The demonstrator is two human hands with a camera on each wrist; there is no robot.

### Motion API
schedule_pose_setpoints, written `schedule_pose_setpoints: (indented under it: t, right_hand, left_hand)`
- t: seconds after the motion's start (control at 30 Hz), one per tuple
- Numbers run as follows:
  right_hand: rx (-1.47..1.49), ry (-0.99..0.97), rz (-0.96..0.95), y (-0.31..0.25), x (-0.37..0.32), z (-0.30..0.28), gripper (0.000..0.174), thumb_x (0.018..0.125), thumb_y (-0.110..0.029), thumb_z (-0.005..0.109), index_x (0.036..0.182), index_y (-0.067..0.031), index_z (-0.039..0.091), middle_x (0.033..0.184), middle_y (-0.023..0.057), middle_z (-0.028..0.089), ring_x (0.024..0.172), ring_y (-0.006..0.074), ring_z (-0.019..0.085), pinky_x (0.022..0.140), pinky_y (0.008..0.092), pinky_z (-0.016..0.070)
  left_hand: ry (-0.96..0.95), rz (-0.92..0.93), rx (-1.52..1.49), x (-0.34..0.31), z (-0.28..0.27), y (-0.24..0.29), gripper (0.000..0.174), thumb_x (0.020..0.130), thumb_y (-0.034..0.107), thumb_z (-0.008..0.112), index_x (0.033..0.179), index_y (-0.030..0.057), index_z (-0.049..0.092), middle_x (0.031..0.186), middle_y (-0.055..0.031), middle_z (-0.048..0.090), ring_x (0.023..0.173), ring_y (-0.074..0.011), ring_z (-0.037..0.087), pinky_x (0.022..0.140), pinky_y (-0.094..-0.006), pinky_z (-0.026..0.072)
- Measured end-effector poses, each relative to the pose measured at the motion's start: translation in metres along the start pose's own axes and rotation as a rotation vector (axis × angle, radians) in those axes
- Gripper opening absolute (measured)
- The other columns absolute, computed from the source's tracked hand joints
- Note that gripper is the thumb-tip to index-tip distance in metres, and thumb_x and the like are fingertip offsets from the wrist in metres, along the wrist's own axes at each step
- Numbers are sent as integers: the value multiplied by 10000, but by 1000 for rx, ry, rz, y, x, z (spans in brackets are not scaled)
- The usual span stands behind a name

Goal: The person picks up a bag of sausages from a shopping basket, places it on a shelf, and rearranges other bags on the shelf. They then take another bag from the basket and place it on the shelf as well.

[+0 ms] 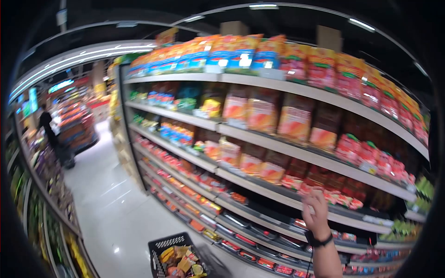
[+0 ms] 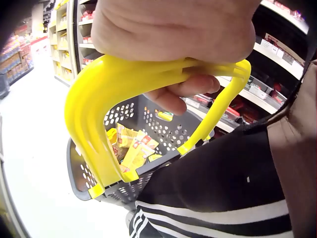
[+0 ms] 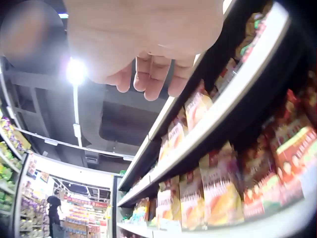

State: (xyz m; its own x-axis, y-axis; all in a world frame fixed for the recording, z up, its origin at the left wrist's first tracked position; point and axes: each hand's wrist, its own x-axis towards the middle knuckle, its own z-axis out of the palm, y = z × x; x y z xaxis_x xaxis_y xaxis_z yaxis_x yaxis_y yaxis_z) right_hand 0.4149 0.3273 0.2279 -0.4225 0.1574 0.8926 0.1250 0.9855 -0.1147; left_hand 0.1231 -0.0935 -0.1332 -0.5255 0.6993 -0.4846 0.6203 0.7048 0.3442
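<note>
My left hand (image 2: 173, 34) grips the yellow handle (image 2: 91, 114) of a dark grey shopping basket (image 2: 77, 171), its fingers curled under the bar. Inside the basket lie several yellow snack packets (image 2: 133, 156). In the head view the basket (image 1: 172, 239) hangs low at the bottom, and the left hand is out of sight there. My right hand (image 1: 316, 211), with a dark band at the wrist, is raised in front of the shelves. Its fingers bend loosely and hold nothing. Bags with orange and brown prints (image 3: 218, 193) stand on the shelves beside it.
A long shelf unit (image 1: 259, 132) full of bagged snacks runs along the right. Another rack (image 1: 46, 222) borders the aisle on the left. Pale glossy floor (image 1: 102, 204) lies between them. A person in dark clothes (image 1: 48, 127) stands farther down the aisle.
</note>
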Motion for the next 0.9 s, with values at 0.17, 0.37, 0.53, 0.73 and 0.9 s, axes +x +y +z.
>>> schedule_pose_setpoints:
  t: [0.17,0.37,0.53,0.73,0.9]
  right_hand:
    - [77,-102,337,-24,-132,28,39,814,17,564,835,-16,565,838,117,603,788,269,596,731,353,477]
    - [402,-502,1060,-89,-232,49,154,949,-107,524,985,-3,631,896,108,638,876,197,618,753,318,489]
    - [346,-483,864,-136,-254,90,155,948,-138,557,1012,-16,628,897,97,644,780,153,609,663,287,489]
    - [619,-832,1010,-188,-276,193,208,933,-157,591,1054,8,621,952,109,652,896,185,630,809,321,504]
    - [556,-864,639,-250,-276,279,244,887,-176,614,1077,-24,602,1093,152,579,1038,300,556,891,351,453]
  left_hand:
    - [-7,-133,-102,10,1,2,752,943,579,194,898,27,703,879,-224,683,918,-416,635,884,-455,490]
    - [-134,73,-1,18,-17,-6,700,934,638,285,1140,79,651,968,-205,680,955,-367,640,868,-442,492]
    - [-54,211,-73,33,-15,-23,775,905,701,274,1166,75,650,920,-245,671,885,-384,648,824,-453,502]
    - [-85,303,-124,40,-4,-49,715,914,633,390,1247,29,578,1089,-246,647,1035,-380,614,910,-451,470]
    - [-268,435,-352,20,-23,-84,546,941,515,489,1254,74,565,963,-185,671,906,-317,651,822,-400,496]
